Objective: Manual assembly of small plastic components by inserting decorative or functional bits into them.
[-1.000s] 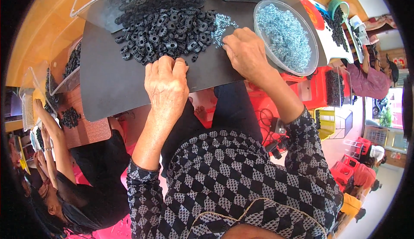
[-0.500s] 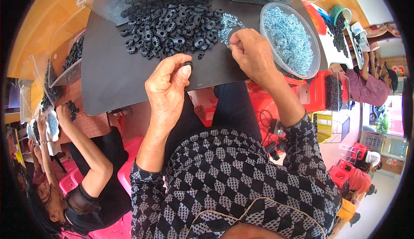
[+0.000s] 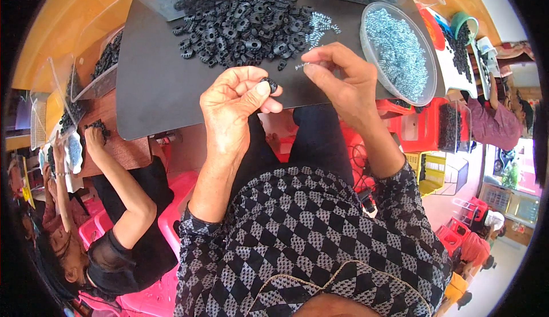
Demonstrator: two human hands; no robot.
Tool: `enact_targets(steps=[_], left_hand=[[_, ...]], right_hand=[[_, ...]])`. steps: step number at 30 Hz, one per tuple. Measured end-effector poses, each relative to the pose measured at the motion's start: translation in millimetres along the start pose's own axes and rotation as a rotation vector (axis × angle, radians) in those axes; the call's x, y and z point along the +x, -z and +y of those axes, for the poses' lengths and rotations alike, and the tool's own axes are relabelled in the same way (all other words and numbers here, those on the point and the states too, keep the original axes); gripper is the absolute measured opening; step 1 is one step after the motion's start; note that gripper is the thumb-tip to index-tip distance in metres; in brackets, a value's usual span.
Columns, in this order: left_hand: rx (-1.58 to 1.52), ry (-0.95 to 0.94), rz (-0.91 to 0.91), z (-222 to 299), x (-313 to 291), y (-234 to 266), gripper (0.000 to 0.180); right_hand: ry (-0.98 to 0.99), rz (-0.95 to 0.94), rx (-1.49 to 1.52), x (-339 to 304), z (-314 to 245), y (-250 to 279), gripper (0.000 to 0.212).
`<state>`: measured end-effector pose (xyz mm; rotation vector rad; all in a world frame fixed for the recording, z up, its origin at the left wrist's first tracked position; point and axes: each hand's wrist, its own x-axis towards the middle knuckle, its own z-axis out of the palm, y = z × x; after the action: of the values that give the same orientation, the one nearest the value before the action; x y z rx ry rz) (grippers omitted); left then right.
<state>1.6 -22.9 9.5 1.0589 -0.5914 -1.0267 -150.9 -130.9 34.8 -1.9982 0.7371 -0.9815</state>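
Between the thumb and fingers of my left hand (image 3: pixel 231 102) is a small black plastic part (image 3: pixel 270 84). My right hand (image 3: pixel 345 79) pinches one small metal spring (image 3: pixel 301 66) by its end, a short way to the right of the black part. The spring and the part are apart. Behind my left hand lies a large heap of black plastic parts (image 3: pixel 240 34), several with oval holes. A small pile of loose springs (image 3: pixel 320 28) sits at the heap's right side. To the right of my right hand, a round clear tub (image 3: pixel 432 82) is full of springs.
The dark tabletop (image 3: pixel 148 88) carries clear bins (image 3: pixel 166 5) along its far side. At the left a co-worker's hand (image 3: pixel 94 137) handles black parts at a brown table (image 3: pixel 126 151). Red stools (image 3: pixel 426 125) and a yellow crate (image 3: pixel 432 174) stand to the right.
My right hand has come away from the small spring pile toward me, with a spring now showing in its pinch. My left hand has turned the black part slightly. The whole view has shifted a little.
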Motion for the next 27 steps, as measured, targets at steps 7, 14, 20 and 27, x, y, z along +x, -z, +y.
enact_targets(steps=[7,14,20,27], left_hand=[[-0.220,0.058,0.037,0.8,-5.4,0.0,0.020],[-0.337,0.042,0.027,0.9,-14.3,-2.7,0.017],[-0.353,0.058,0.066,-2.8,-20.4,-4.0,0.014],[-0.234,0.026,0.100,-3.3,-25.4,-6.4,0.013]], right_hand=[[0.008,-0.028,0.182,-21.0,-20.0,-21.2,0.018],[0.200,0.108,0.034,-21.0,-21.8,-36.5,0.018],[0.353,0.128,-0.073,-25.2,-18.4,-42.3,0.019],[0.331,0.170,-0.054,-34.7,-14.5,-46.9,0.020]])
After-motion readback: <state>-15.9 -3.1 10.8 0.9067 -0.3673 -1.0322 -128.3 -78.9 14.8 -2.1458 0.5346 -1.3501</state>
